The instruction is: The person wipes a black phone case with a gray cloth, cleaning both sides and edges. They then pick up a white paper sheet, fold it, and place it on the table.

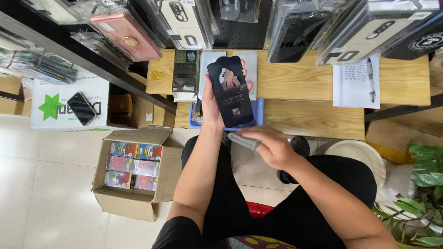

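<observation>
My left hand [211, 102] holds up a flat black packet [230, 91], phone-sized, with a picture and print on its face, above the front of a wooden table [295, 78]. My right hand [272, 145] sits just below it, over my lap, fingers closed on a small grey strip [243, 141] that sticks out to the left. Behind the packet lie a white flat pack [252, 62] and a dark boxed item [185, 74] on the table. A blue tray [260, 112] shows partly beneath the packet.
Phone cases in clear bags [124, 32] hang along the top. An open cardboard box [131, 173] of colourful small packs stands on the floor at left. A phone [81, 108] lies on a white carton. A notebook with pen [357, 83] rests at right, a plant [422, 184] farther right.
</observation>
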